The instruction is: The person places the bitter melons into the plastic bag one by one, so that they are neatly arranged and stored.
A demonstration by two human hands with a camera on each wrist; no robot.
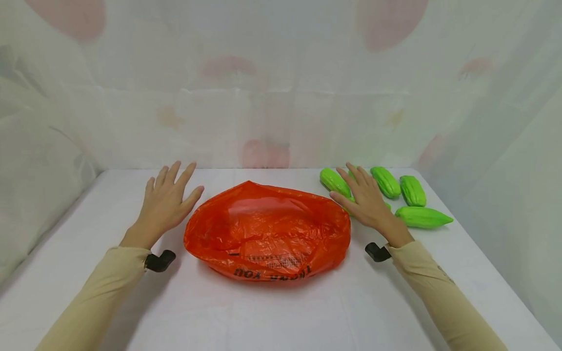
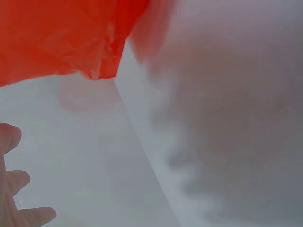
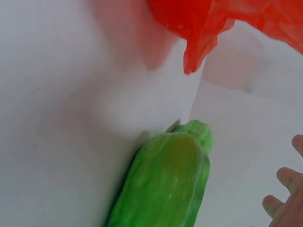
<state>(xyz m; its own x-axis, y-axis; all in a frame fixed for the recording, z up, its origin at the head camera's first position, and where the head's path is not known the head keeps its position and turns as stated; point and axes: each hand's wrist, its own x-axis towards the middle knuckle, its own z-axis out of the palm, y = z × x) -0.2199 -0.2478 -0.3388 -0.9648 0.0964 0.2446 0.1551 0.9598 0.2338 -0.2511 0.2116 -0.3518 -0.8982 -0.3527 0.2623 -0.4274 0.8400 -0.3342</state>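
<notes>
A red plastic bag (image 1: 268, 214) stands with its mouth wide open in the middle of the table, upside-down black print along its near side. My left hand (image 1: 164, 202) is raised just left of the bag, fingers spread and holding nothing. To the bag's right, my right hand (image 1: 366, 200) is spread too, also holding nothing. Several bright green, ridged, gourd-like vegetables lie behind and beyond it, partly hidden by the hand. One pointed green vegetable (image 1: 423, 217) lies nearest on the right. Large in the right wrist view is a green vegetable (image 3: 163, 184), below the bag's edge.
A white cloth covers the table (image 1: 272, 321). Pale fabric (image 1: 281, 112) with faded red shapes hangs behind it, and light sheeting stands at both sides. A black wrist mount (image 1: 160, 261) sticks out from the left sleeve, another (image 1: 377, 252) from the right.
</notes>
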